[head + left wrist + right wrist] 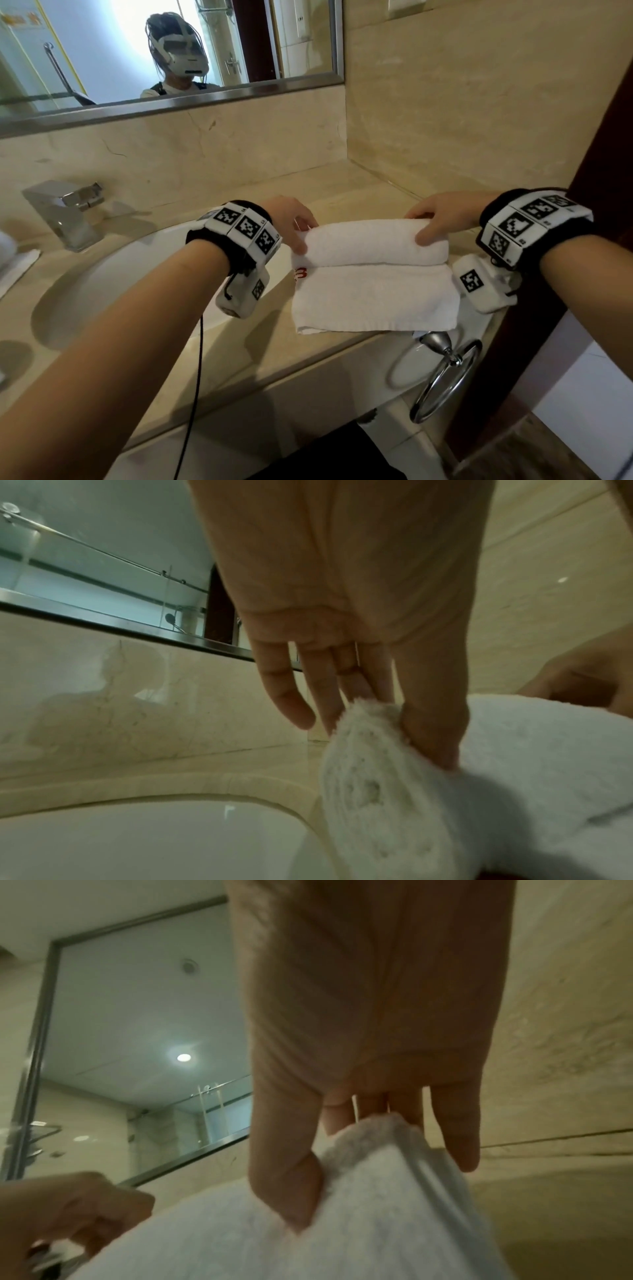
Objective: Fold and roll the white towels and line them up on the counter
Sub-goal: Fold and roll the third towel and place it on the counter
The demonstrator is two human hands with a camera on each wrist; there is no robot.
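A white towel (375, 270) lies on the beige marble counter (239, 356), half rolled: the rolled part sits at the far side between the two hands, and the flat remainder stretches back toward the person's forearms. The left hand (291, 222) pinches the roll's left end, thumb (433, 729) on the near side and fingers (329, 696) behind it. The right hand (442, 216) grips the right end the same way, thumb (287, 1177) pressed into the cloth in front and fingers (455, 1129) curled over the top. Red stitching shows at the towel's left edge, just below the left thumb. A white sink basin (137, 274) lies under the left wrist, a chrome faucet (65, 212) farther left. A chrome towel ring (445, 380) hangs below the counter edge, beneath the right wrist.
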